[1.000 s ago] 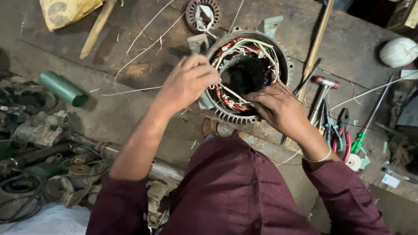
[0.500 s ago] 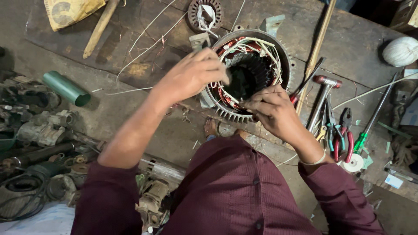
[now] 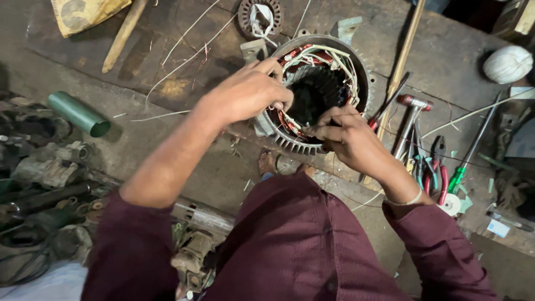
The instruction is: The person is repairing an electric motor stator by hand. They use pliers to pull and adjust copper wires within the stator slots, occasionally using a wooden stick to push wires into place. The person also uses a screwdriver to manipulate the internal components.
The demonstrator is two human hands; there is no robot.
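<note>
- The left hand [image 3: 251, 92] has slid from the upper-left rim of the motor stator [image 3: 317, 92] down over its near-left edge since a second ago; its fingers are curled and pressed together on the windings there, though which strand they grip I cannot tell.
- The right hand [image 3: 345, 136] has come in closer too, moving from the outer housing onto the near rim, its fingertips [image 3: 320, 131] pinched on something thin at the coil edge, likely a wire or lead.
- Judging from this, both hands have settled on one spot of the winding, so the work seems to have narrowed to dressing or tucking a strand there.
- The stator sits on the dark wooden surface [image 3: 446, 50] just ahead of the person, its open bore facing up. It has not shifted.
- It is a round, finned metal shell with a dark slotted core, ringed by reddish copper coils and pale, cream-coloured sleeved leads looped over the top.
- To its right lie a hammer [image 3: 409, 120], pliers [image 3: 434, 167] with red and green grips, and a green-handled screwdriver [image 3: 465, 164]; a white ball of twine [image 3: 507, 64] rests further off.
- A green tube [image 3: 78, 114] lies well apart on the left.
</note>
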